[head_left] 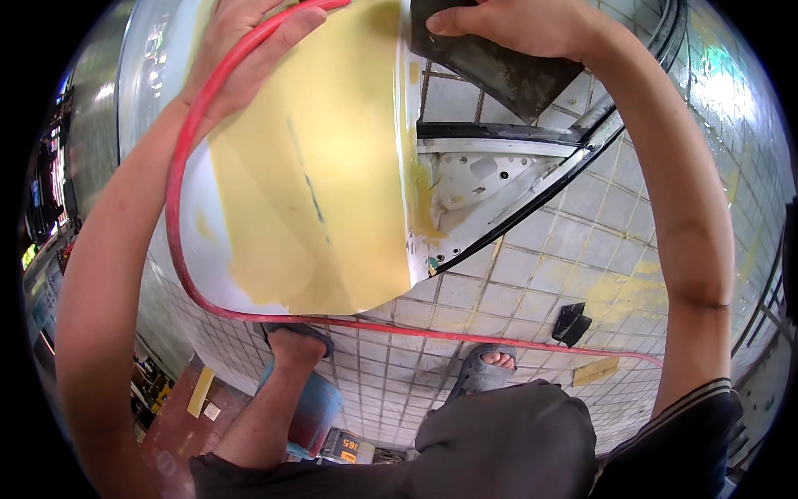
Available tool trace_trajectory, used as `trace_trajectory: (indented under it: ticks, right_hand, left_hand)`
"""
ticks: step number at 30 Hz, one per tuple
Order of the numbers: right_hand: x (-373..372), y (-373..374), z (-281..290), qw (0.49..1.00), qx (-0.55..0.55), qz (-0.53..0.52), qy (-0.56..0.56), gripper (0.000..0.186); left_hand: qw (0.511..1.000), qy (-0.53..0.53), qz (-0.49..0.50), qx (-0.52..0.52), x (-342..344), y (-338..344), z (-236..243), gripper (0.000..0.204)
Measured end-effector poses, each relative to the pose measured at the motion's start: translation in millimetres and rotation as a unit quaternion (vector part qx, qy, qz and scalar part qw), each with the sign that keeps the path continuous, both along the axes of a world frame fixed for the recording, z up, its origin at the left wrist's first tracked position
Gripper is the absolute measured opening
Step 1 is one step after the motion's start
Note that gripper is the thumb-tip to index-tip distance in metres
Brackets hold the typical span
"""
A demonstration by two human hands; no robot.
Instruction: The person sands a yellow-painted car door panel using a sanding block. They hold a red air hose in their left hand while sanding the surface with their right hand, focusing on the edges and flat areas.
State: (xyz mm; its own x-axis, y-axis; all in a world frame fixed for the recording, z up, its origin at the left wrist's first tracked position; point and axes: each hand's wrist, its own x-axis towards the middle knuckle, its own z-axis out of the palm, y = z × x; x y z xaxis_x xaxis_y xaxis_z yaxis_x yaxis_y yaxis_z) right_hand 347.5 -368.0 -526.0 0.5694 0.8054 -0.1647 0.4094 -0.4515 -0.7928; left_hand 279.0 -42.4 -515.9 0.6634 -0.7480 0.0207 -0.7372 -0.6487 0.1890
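Observation:
A white car door panel (328, 183), largely covered in smooth yellow filler, stands in front of me. A thin dark streak runs down its middle. At the upper left, my left hand (237, 58) is closed around a red hose (173, 187), its thumb along the hose. Its other fingers are partly cut off by the top edge. On the upper right, my right hand (515, 25) grips a dark, worn sheet of sandpaper (499, 71), thumb on the near face. That sheet hangs beside the panel's edge, over the door's open window frame (499, 137).
The hose crosses the tiled floor (532, 266) just before my sandalled feet. A black folded piece (572, 324) and a yellowish strip (595, 372) lie at the right. A blue container (318, 407) stands near my left leg. Shiny car bodywork (723, 91) rises at the right.

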Motion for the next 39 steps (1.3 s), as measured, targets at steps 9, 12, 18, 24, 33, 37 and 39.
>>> trace_trajectory:
  ticks: [9,12,18,24,33,37,39]
  right_hand:
    - [-3.4,2.9,2.0,1.000,-0.019,-0.008,0.014,0.026]
    - [-4.9,4.3,6.4,0.999,-0.030,-0.031,0.008,0.025]
    - [-3.2,3.3,-5.2,1.000,-0.004,0.012,0.008,0.026]
    - [-5.6,-0.6,9.6,1.000,-0.028,0.000,-0.009,0.026]
    - [-3.8,4.3,12.5,0.998,-0.057,-0.004,-0.011,0.024]
    - [-1.8,4.5,15.1,0.998,-0.059,-0.001,0.011,0.025]
    - [-3.8,4.2,14.5,0.997,-0.071,0.018,-0.027,0.025]
  left_hand:
    - [1.000,0.003,0.001,0.009,-2.1,1.9,3.1,0.041]
    - [1.000,0.004,0.001,0.006,-2.0,1.1,0.6,0.041]
    - [1.000,0.004,0.003,0.008,-3.7,0.6,1.1,0.041]
    - [1.000,0.005,0.000,0.005,-2.0,-0.1,-1.2,0.042]
    - [1.000,0.006,-0.001,0.017,-3.2,4.7,4.4,0.042]
    - [1.000,0.005,-0.003,0.013,-1.7,3.0,3.6,0.042]
    - [1.000,0.006,-0.003,0.013,-2.4,2.5,2.7,0.042]
